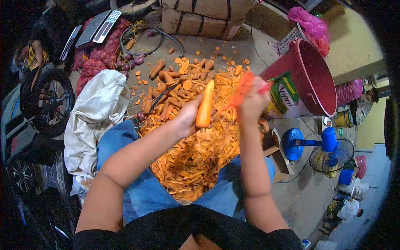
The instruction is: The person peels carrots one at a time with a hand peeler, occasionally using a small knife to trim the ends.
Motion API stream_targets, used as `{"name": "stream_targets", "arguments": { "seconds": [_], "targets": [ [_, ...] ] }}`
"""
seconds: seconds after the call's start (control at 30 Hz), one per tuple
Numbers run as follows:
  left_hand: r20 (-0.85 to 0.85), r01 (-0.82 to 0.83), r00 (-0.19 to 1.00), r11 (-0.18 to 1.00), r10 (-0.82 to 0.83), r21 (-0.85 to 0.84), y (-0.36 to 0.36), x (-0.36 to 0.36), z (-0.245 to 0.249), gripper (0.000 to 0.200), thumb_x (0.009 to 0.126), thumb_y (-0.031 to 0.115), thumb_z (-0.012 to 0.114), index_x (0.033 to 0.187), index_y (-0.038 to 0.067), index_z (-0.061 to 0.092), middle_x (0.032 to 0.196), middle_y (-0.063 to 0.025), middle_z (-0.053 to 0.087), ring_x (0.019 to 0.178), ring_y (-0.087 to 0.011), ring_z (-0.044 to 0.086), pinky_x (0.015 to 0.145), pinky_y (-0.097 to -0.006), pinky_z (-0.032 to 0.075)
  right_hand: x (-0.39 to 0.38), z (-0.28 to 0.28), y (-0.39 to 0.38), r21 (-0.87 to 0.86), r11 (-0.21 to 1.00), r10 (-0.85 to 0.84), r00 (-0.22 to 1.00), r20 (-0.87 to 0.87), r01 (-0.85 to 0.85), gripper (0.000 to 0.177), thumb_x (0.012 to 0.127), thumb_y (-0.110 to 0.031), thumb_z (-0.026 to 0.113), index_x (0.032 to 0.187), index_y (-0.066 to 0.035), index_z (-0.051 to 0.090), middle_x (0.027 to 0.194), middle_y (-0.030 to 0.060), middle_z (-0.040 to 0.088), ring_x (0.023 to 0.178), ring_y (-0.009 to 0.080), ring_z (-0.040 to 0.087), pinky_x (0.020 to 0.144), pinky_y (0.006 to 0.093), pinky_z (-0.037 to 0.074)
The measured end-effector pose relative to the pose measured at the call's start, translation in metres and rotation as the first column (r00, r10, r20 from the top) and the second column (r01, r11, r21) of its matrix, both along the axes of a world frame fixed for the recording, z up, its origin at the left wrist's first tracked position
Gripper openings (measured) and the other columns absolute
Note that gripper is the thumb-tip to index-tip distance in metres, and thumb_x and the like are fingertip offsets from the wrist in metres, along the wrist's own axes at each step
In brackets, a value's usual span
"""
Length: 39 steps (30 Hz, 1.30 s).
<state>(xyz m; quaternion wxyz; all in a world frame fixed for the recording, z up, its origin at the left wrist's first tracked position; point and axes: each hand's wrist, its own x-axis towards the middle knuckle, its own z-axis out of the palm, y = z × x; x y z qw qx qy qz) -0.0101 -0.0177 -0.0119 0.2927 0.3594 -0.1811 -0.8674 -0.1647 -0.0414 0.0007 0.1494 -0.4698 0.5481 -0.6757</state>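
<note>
1. The carrot (205,104) is up in front of you, just above the middle of the view. It stands nearly upright, tip toward 12 o'clock and lower end in your palm.
2. I judge it stiff and fairly light, so it should not bend in your grip. The smooth, bright orange surface looks moist, so treat it as slippery. The thinner tip would likely snap if you lever on it.
3. The best hold is low on the thick end, fingers wrapped round from behind, which leaves the upper length free.
4. Your left hand (187,118) comes in from 9 o'clock and is closed round the carrot's lower part, fingers curled tight with no gap showing.
5. Your right hand (252,106) sits at 3 o'clock of the carrot, close beside it, fisted on a red-handled tool (243,89). The tool is blurred, so I cannot tell its blade or whether it touches the carrot.
6. Below your hands at 6 o'clock, a pile of peelings (196,158) lies between your knees. More whole carrots (166,79) lie at 11 o'clock, a tilted red bucket (316,79) at 2 o'clock and a white sack (96,112) at 9 o'clock.
</note>
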Motion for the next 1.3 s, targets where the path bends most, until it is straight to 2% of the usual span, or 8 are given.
{"name": "stream_targets", "arguments": {
  "seconds": [0.17, 0.3, 0.4, 0.63, 0.87, 1.0, 1.13, 1.3],
  "targets": [
    [-0.047, -0.091, 0.995, 0.992, 0.088, -0.087, 0.011, -0.011, 0.011, 0.037, 0.084, 0.034, 0.027, 0.105, 0.008, 0.042, 0.092, -0.004, 0.053, 0.076, -0.013, 0.052, 0.066, -0.0279, 0.044, 0.05, 0.01, 0.025, 0.325, 0.945, 0.066, 0.992, -0.107, -0.028, 0.022, 0.081, -0.018, 0.04, 0.068, 0.0, 0.044, 0.06, 0.003, 0.046, 0.054, 0.0113, 0.038, 0.052, 0.0245, 0.035],
    [0.272, 0.422, 0.892, 0.881, -0.361, -0.214, 0.016, 0.0, 0.03, 0.035, 0.086, 0.028, 0.023, 0.109, 0.007, 0.038, 0.092, -0.0037, 0.05, 0.076, -0.0113, 0.049, 0.066, -0.0226, 0.042, 0.021, 0.019, 0.001, 0.059, 0.983, -0.174, 0.984, -0.033, 0.176, 0.019, 0.081, -0.016, 0.041, 0.069, -0.001, 0.045, 0.062, -0.0011, 0.043, 0.058, 0.0077, 0.038, 0.052, 0.0226, 0.033],
    [0.161, 0.286, 0.958, 0.782, -0.237, -0.553, 0.036, -0.009, 0.003, 0.035, 0.085, 0.03, 0.026, 0.107, 0.005, 0.039, 0.085, -0.0032, 0.05, 0.072, -0.0103, 0.048, 0.063, -0.0215, 0.041, -0.054, -0.01, -0.019, 0.003, 0.923, -0.384, 0.921, 0.072, 0.385, 0.021, 0.08, -0.019, 0.043, 0.066, -0.003, 0.046, 0.06, -0.0002, 0.045, 0.055, 0.0081, 0.04, 0.051, 0.0226, 0.034],
    [0.15, 0.089, 0.984, 0.993, -0.1, 0.076, 0.011, -0.004, 0.006, 0.032, 0.083, 0.034, 0.03, 0.088, 0.006, 0.045, 0.07, -0.0036, 0.051, 0.056, -0.0111, 0.05, 0.049, -0.0235, 0.044, -0.018, 0.011, -0.004, 0.054, 0.97, -0.238, 0.971, 0.002, 0.238, 0.024, 0.082, -0.019, 0.04, 0.065, -0.002, 0.045, 0.056, -0.0019, 0.038, 0.052, 0.0071, 0.036, 0.047, 0.023, 0.031],
    [0.012, 0.057, 0.998, 0.998, -0.057, 0.03, 0.006, -0.007, 0.002, 0.03, 0.083, 0.03, 0.029, 0.095, 0.01, 0.047, 0.078, -0.0017, 0.055, 0.061, -0.0107, 0.052, 0.052, -0.0261, 0.045, 0.053, 0.022, 0.029, 0.259, 0.961, 0.095, 0.995, 0.006, -0.093, 0.022, 0.081, -0.019, 0.042, 0.072, 0.0, 0.047, 0.064, 0.0018, 0.048, 0.057, 0.011, 0.042, 0.053, 0.0255, 0.036],
    [0.233, 0.372, 0.92, 0.886, -0.314, -0.276, 0.005, 0.0, 0.004, 0.03, 0.084, 0.03, 0.03, 0.096, 0.008, 0.047, 0.076, -0.001, 0.053, 0.06, -0.009, 0.05, 0.053, -0.0226, 0.042, 0.027, 0.014, 0.011, 0.134, 0.97, -0.172, 0.959, -0.224, 0.205, 0.018, 0.08, -0.016, 0.042, 0.071, -0.002, 0.046, 0.062, 0.0005, 0.045, 0.057, 0.0097, 0.04, 0.052, 0.0242, 0.035],
    [0.181, 0.406, 0.914, 0.8, -0.364, -0.441, 0.026, 0.0, 0.016, 0.035, 0.083, 0.032, 0.031, 0.1, 0.006, 0.045, 0.076, -0.0017, 0.053, 0.06, -0.0104, 0.05, 0.055, -0.0218, 0.041, -0.055, -0.002, -0.014, 0.053, 0.938, -0.345, 0.91, 0.23, 0.342, 0.015, 0.078, -0.012, 0.043, 0.065, -0.004, 0.045, 0.062, -0.0002, 0.045, 0.058, 0.009, 0.042, 0.052, 0.0252, 0.035],
    [0.097, 0.308, 0.948, 0.95, -0.303, -0.053, 0.011, 0.003, 0.006, 0.034, 0.083, 0.032, 0.032, 0.1, 0.006, 0.045, 0.079, -0.0035, 0.055, 0.064, -0.0117, 0.053, 0.057, -0.0236, 0.044, -0.036, 0.006, -0.004, 0.149, 0.943, -0.315, 0.943, 0.11, 0.298, 0.024, 0.08, -0.018, 0.044, 0.064, 0.0, 0.046, 0.058, 0.0019, 0.047, 0.052, 0.0092, 0.042, 0.047, 0.0255, 0.034]
  ]
}}
